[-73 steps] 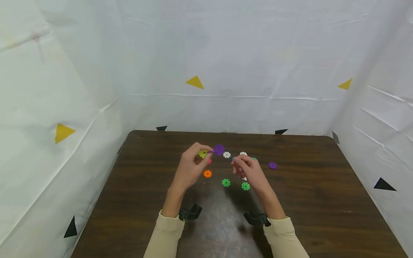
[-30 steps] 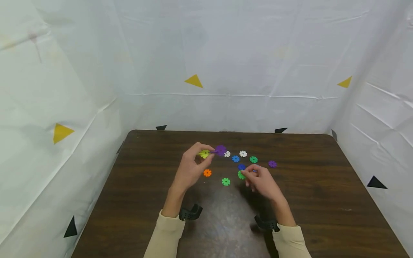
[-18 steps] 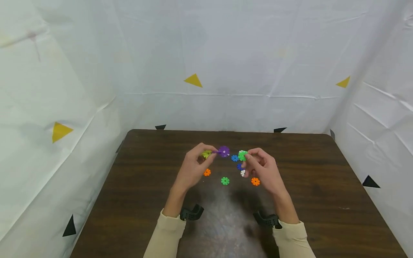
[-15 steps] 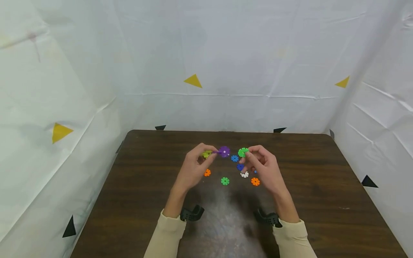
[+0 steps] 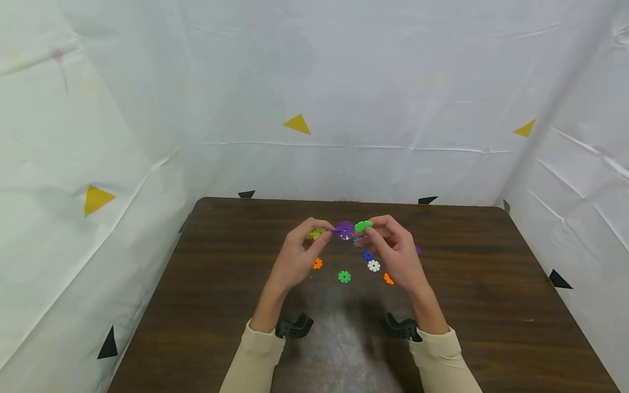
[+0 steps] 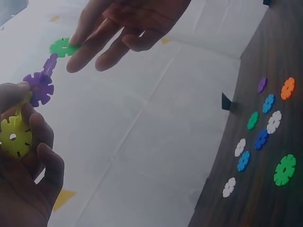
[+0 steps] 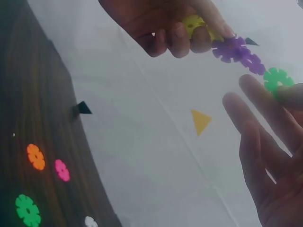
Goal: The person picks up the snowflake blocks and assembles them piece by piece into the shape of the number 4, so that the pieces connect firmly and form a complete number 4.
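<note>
Since half a second ago, the right hand is carrying its green disc leftward and closing the gap, so the disc is now meeting the end of the small chain that the left hand is holding up. Nearest the viewer, two cream sleeves are reaching in over the near edge of the dark wooden table, each wrist wearing a black camera mount. Above the tabletop, the left hand is pinching a yellow disc between thumb and curled fingers, and from it purple discs are running out to the right, so the chain's long axis is lying roughly left to right between the two hands. The right hand is pinching the green disc at its fingertips, its other fingers loosely extended, and is pressing it against the chain's free purple end; whether it is seated in a slot cannot be told. Below and beyond the hands, loose discs are lying flat on the table: a green one, a white one, orange ones, a blue one, with more hidden partly behind the right hand. None of these is standing between the hands. Farthest off, white sheeting is enclosing the table, dotted with yellow triangles and black ones.
</note>
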